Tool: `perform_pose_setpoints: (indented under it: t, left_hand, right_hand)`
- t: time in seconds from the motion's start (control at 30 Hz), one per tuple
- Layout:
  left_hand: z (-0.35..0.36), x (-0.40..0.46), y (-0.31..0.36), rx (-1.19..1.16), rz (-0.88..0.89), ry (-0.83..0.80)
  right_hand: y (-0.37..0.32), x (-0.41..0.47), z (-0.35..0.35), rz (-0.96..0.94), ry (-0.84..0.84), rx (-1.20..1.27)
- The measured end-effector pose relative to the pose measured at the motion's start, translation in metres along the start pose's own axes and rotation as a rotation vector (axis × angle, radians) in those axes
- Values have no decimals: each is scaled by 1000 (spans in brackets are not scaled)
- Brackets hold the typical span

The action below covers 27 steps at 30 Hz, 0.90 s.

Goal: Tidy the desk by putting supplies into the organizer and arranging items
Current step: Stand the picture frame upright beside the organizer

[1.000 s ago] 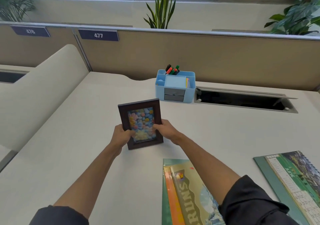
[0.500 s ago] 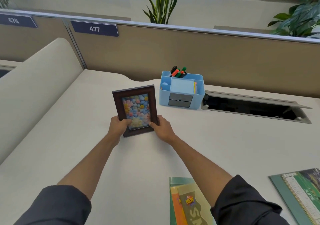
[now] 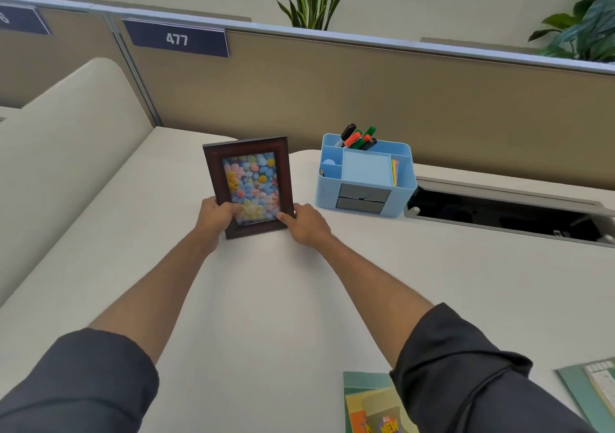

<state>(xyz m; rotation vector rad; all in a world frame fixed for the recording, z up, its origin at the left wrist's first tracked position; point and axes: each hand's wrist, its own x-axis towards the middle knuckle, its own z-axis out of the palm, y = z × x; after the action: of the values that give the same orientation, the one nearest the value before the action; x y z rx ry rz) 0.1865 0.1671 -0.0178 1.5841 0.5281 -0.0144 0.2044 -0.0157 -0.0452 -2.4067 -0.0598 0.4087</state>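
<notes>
Picture frame (image 3: 249, 184), dark wood round a print of pastel flowers, is standing nearly upright near the back left of the white bench (image 3: 273, 299), its lower edge meeting the surface and its top leaning slightly away from the camera. Both hands are holding it low down. Left hand (image 3: 214, 214) is curling round the lower left side, its thumb lying across the glass, so that grip is closing on the frame. Right hand (image 3: 304, 224) is pinching the lower right corner, thumb on the front and the other digits going behind, where they are hidden. Dark sleeves are covering both upper arms.

Just to the right of the frame, apart from it, the blue organizer (image 3: 364, 176) is sitting against the tan partition (image 3: 399, 99), holding markers (image 3: 357, 138) in its rear compartment, a pale blue pad in the middle and coloured slips at the right side. Beyond it an open cable slot (image 3: 506, 214) is showing. Magazines (image 3: 372, 406) are lying at the near edge, and a calendar (image 3: 595, 389) is lying at the far right
</notes>
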Motion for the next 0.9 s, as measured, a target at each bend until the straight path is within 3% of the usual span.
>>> perform_pose_setpoints:
  t: [0.3,0.47,0.73,0.9]
  left_hand:
    - [0,32,12,39,-14,-49]
    - [-17,24,4,68,21,-125]
    - [-58,-24,-39,20,51,13]
    - [-59,-65,-60,308,106,-1]
  right_hand:
    - [-9,21,-10,40,-56,-138]
    - [-5,9,-15,46,-68,-48]
    - [29,-41,-21,14,-101,52]
    - [48,-80,-24,0,-74,-61]
